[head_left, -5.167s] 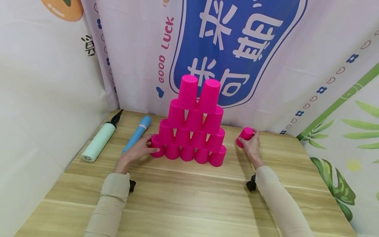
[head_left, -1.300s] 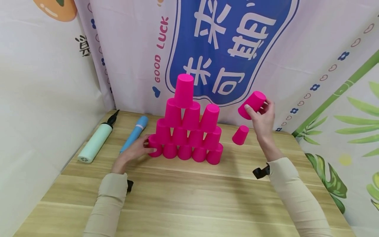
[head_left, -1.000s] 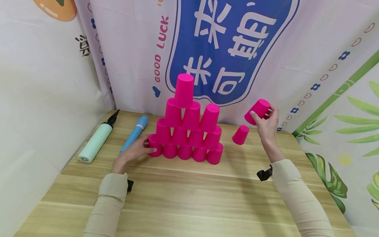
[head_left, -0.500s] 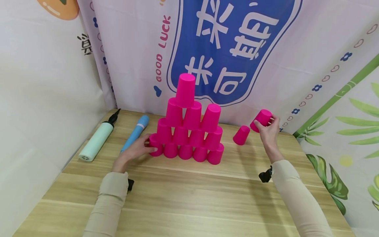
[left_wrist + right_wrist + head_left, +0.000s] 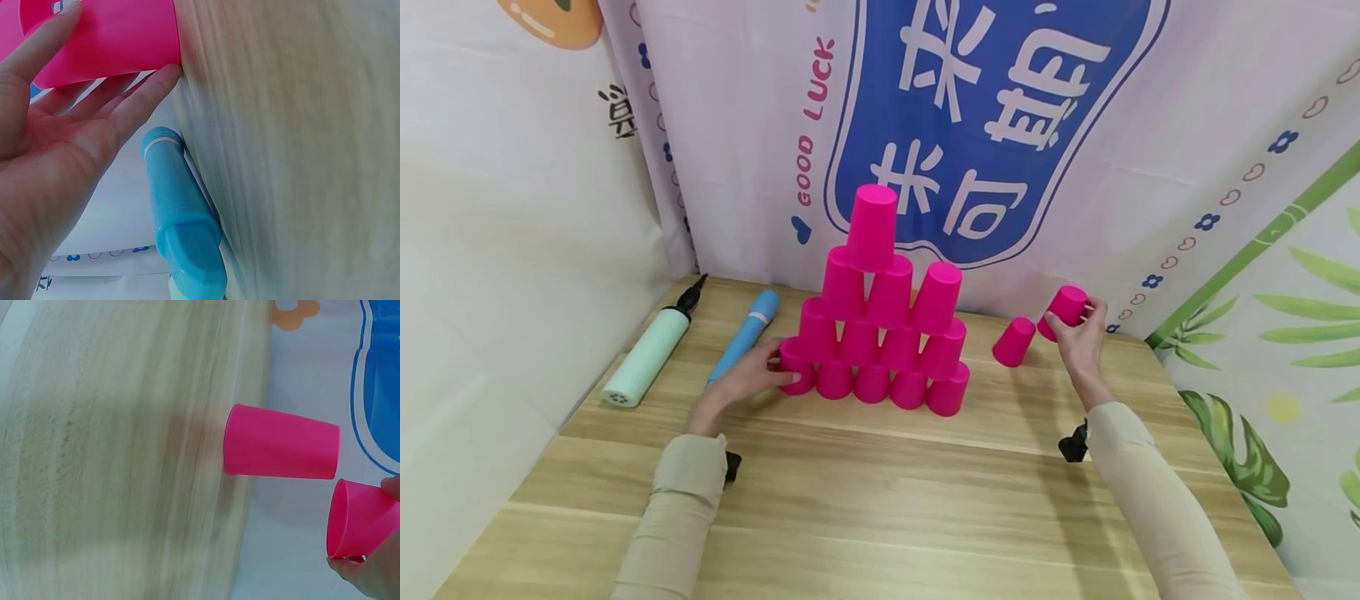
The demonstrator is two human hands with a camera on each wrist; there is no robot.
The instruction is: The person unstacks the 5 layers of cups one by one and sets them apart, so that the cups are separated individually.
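A stack of upside-down pink cups (image 5: 872, 383) stands on the wooden table in the head view, several rows high with a single cup (image 5: 873, 229) on top. My left hand (image 5: 752, 373) has its thumb and fingers around the leftmost bottom cup (image 5: 125, 40). At the right, my right hand (image 5: 1081, 333) holds a pink cup (image 5: 1067, 307) by its sides, mouth down and slightly tilted. In the right wrist view, this held cup (image 5: 362, 519) appears above the tabletop. Beside it, a loose pink cup (image 5: 281, 442) stands upside down on the table.
Left of the stack lie a blue pen-like tube (image 5: 743, 337) and a mint-green hand pump (image 5: 651, 354) with a black nozzle. A printed curtain (image 5: 737, 150) hangs behind the table (image 5: 880, 500). Bare wood spans the front.
The right hand has let go of one cup on the table, taken the right cup from the top row, and carried it right and down. The left hand stays at its cup.
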